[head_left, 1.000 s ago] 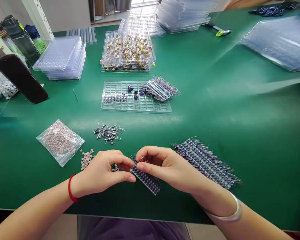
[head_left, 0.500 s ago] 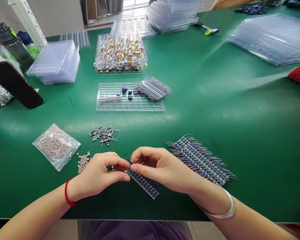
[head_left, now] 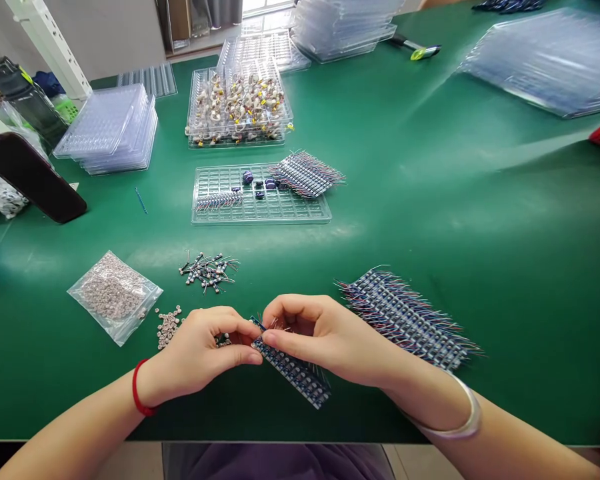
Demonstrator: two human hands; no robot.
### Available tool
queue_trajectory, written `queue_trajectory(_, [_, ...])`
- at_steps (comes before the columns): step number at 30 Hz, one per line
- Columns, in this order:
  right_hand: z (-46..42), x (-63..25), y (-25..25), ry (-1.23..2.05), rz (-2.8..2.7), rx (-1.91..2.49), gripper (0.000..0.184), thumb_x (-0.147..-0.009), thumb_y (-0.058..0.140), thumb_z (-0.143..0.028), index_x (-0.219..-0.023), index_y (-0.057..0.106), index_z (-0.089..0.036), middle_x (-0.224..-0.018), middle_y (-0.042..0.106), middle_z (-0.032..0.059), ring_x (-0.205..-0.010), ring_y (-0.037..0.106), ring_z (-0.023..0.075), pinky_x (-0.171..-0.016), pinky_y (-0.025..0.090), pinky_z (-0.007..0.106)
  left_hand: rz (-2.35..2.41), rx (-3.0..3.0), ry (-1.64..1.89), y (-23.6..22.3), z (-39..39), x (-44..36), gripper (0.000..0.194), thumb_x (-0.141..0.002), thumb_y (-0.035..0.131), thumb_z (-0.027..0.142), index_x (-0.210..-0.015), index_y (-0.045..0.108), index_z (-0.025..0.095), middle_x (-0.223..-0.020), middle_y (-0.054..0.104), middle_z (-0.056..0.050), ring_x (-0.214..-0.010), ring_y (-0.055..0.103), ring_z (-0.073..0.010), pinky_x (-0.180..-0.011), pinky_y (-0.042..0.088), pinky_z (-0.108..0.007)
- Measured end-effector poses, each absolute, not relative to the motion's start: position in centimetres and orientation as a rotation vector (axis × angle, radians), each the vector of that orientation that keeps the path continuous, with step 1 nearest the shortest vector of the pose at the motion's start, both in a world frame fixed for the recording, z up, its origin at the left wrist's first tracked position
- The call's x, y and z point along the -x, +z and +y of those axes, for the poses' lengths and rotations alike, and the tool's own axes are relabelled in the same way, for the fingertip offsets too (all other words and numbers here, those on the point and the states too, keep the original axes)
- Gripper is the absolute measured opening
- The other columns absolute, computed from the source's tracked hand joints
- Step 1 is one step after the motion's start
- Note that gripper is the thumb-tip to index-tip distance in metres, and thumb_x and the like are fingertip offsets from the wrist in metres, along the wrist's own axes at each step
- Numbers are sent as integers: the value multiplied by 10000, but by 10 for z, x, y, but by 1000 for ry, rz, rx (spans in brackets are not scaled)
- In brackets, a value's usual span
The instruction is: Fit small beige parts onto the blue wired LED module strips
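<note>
Our left hand and right hand slanted inward, thumbs facing, both pinching the circuit panel near one end.

No legible text, no readable labels

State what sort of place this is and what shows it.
Probably an electronics assembly workshop: the left hand and right hand meet at a long dark-blue circuit-board strip, while a clear plastic bag of small round beige parts and stacked clear plastic trays lie on the flat green worktable.
</note>
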State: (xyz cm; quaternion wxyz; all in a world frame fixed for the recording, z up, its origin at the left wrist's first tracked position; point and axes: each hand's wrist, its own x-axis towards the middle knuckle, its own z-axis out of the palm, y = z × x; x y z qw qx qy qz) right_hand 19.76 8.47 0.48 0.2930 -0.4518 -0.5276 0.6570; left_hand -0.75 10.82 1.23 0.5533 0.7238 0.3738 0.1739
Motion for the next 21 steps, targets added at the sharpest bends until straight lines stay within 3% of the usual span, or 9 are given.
queue_trajectory(21, [84, -200, 2, 1699, -1499, 1185, 189, -841, 638, -359, -810, 603, -176, -738, 575, 8, -673, 514, 146, -615, 438, 270, 892, -1683, 451, 14, 106, 8, 114, -740, 785, 201, -847, 755, 173, -743, 660, 6, -696, 588, -110, -674, 443, -204])
